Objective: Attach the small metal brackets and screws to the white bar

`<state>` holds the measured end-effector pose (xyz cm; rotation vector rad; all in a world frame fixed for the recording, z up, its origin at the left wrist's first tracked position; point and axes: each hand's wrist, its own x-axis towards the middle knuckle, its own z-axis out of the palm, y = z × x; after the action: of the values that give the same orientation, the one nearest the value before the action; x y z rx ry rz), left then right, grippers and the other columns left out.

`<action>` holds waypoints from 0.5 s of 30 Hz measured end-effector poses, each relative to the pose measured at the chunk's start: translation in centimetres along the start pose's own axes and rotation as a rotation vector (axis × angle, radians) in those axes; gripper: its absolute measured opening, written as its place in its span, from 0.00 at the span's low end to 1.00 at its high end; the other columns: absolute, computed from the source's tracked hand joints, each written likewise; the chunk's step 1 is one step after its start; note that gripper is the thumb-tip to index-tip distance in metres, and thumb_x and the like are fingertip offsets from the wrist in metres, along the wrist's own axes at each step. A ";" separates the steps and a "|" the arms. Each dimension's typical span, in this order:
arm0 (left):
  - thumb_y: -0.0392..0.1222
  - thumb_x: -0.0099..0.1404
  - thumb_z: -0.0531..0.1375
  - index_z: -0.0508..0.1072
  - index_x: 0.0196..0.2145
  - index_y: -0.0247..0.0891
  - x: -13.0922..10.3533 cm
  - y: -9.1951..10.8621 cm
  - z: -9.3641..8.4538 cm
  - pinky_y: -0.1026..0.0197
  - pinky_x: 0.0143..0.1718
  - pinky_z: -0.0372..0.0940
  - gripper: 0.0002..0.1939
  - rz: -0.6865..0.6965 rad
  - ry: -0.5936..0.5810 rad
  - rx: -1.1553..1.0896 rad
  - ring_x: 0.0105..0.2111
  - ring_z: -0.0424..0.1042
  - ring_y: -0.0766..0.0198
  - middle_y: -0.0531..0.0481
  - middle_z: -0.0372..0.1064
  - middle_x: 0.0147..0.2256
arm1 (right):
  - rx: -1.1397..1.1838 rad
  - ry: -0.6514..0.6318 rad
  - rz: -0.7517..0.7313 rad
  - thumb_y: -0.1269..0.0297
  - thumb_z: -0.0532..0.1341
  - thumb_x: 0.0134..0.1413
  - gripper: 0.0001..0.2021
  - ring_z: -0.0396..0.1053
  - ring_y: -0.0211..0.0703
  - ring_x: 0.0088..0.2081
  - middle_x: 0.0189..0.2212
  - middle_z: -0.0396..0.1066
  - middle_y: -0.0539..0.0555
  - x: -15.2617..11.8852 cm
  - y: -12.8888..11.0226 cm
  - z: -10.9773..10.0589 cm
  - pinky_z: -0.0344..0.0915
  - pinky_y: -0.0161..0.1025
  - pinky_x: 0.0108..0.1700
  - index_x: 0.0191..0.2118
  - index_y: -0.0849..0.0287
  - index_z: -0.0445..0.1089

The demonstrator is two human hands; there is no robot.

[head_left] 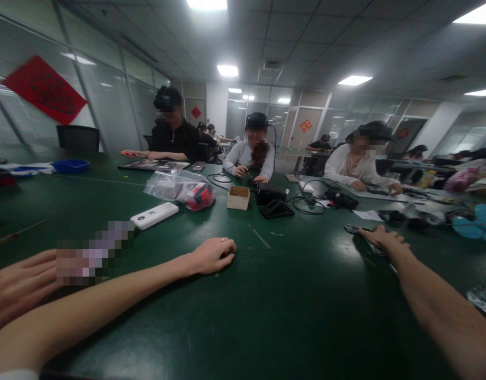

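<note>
My left hand [214,254] rests on the green table [243,316] left of the middle, its fingers curled in and a ring on one of them. Whether anything is inside those fingers is hidden. On the right, my right hand [381,238] lies over a dark and silvery metal tool [372,244], with its fingers around part of it. The tool's tip pokes out to the left of the fingers. A small cardboard box [238,198] stands beyond my left hand.
Another person's hand [21,285] is at the left edge beside a blurred-out item. A white power bank [155,216], a plastic bag [181,189] with red things, black devices [275,203] with cables and a blue fan [475,221] lie farther back. Several people sit beyond.
</note>
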<state>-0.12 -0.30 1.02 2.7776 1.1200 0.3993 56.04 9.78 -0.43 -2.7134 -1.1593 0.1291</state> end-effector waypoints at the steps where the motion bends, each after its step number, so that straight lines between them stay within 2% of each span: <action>1: 0.41 0.64 0.51 0.66 0.38 0.39 0.0 0.0 0.0 0.62 0.32 0.59 0.07 0.001 -0.001 0.001 0.30 0.66 0.62 0.52 0.66 0.29 | -0.001 0.001 0.019 0.33 0.47 0.49 0.41 0.49 0.74 0.59 0.58 0.49 0.78 0.0 0.0 0.0 0.49 0.64 0.51 0.58 0.62 0.57; 4: 0.40 0.64 0.51 0.66 0.39 0.39 0.0 0.0 0.1 0.62 0.32 0.58 0.07 0.000 -0.001 0.001 0.29 0.66 0.62 0.52 0.66 0.28 | -0.004 -0.007 0.058 0.33 0.48 0.48 0.39 0.49 0.70 0.59 0.59 0.50 0.75 -0.3 -0.1 -0.1 0.49 0.61 0.52 0.58 0.58 0.57; 10: 0.41 0.64 0.51 0.66 0.38 0.39 0.0 0.0 0.0 0.63 0.32 0.58 0.07 -0.005 -0.006 -0.002 0.30 0.66 0.62 0.51 0.66 0.30 | -0.025 -0.032 0.039 0.34 0.49 0.48 0.39 0.48 0.70 0.60 0.60 0.49 0.74 -0.8 -0.4 -0.6 0.48 0.60 0.54 0.58 0.57 0.59; 12: 0.41 0.64 0.51 0.66 0.38 0.39 0.0 0.0 -0.1 0.62 0.32 0.58 0.07 -0.009 -0.011 -0.007 0.30 0.66 0.62 0.51 0.66 0.30 | -0.039 -0.032 0.027 0.35 0.49 0.49 0.39 0.48 0.70 0.60 0.60 0.49 0.73 -0.9 -0.5 -0.7 0.48 0.60 0.54 0.59 0.59 0.58; 15: 0.41 0.64 0.52 0.66 0.38 0.39 -0.1 0.0 -0.1 0.62 0.32 0.58 0.07 -0.007 -0.008 -0.021 0.30 0.66 0.62 0.51 0.66 0.30 | -0.050 -0.021 0.019 0.36 0.47 0.51 0.41 0.49 0.69 0.59 0.60 0.50 0.74 -1.2 -0.5 -0.8 0.49 0.58 0.56 0.61 0.66 0.53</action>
<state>-0.21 -0.43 1.10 2.7540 1.1164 0.3969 54.97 9.21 0.45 -2.7735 -1.1584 0.1332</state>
